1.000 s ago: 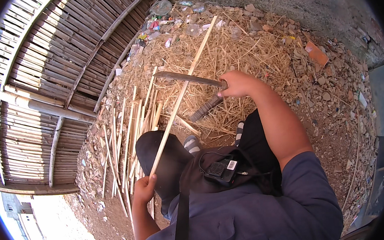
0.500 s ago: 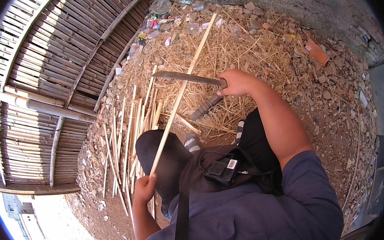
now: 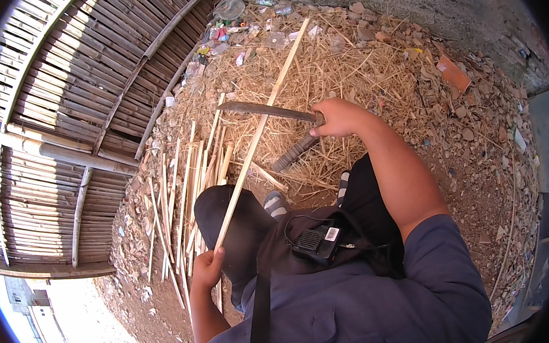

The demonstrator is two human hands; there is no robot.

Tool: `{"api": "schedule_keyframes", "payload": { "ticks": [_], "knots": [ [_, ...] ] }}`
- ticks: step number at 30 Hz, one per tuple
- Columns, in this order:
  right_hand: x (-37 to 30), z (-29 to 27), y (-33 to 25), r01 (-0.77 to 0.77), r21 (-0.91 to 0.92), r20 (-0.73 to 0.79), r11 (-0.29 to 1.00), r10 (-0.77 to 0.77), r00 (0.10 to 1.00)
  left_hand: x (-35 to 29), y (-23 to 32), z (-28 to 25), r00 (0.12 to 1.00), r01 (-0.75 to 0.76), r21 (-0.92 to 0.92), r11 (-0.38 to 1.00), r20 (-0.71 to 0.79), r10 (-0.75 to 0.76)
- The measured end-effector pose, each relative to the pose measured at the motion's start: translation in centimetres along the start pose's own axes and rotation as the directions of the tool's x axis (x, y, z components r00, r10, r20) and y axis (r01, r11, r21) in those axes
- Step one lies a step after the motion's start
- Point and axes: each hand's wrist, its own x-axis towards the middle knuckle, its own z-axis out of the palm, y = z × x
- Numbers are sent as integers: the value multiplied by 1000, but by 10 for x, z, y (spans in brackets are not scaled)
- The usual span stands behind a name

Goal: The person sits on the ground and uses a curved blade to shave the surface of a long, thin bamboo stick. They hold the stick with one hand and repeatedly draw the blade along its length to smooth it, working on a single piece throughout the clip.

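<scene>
Many slats make up the fence (image 3: 109,81) on the left, and right of it a loose bundle (image 3: 185,198) of pale strips lies on the rubble (image 3: 137,211). Just right of the bundle's near end, the left hand (image 3: 207,268) pinches one strip (image 3: 254,150) between thumb and fingers. That strip slants far and right from the hand, passing over the left knee (image 3: 252,218) to a tip above the straw (image 3: 357,68). A firm pinch, with the thigh as a possible brace, should help keep so slim a piece from twisting.

Across the strip's far half runs a dark blade (image 3: 247,107); whether its edge touches the wood, I cannot tell. Light, even pressure and a steady, shallow angle would probably suit it best, with left fingers and knee out of the edge's path. A ribbed rod (image 3: 297,153) slants near and left from the blade's right end; whether the two are joined is unclear. At that end the right hand (image 3: 338,118) has its fingers wrapped around the blade's base; a relaxed wrist would likely give finer control. Far right, well apart from both hands, lies an orange tile (image 3: 454,75).
</scene>
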Motion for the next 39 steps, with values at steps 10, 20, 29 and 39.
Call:
{"api": "schedule_keyframes", "payload": {
  "ticks": [10,20,29,39],
  "knots": [
    [2,1,0,-5,7,10,1000,5,1000,0,-2,1,1000,-19,2,1000,-14,19],
    [5,9,5,7,32,-19,999,-7,1000,1,-4,2,1000,-23,-15,1000,-9,23],
    [4,7,2,10,30,-21,999,-9,1000,2,-5,2,1000,-5,-27,1000,-16,4],
    [-2,-14,6,-71,52,-15,996,72,997,1,-1,2,1000,-2,28,1000,-27,3]
  ]
}}
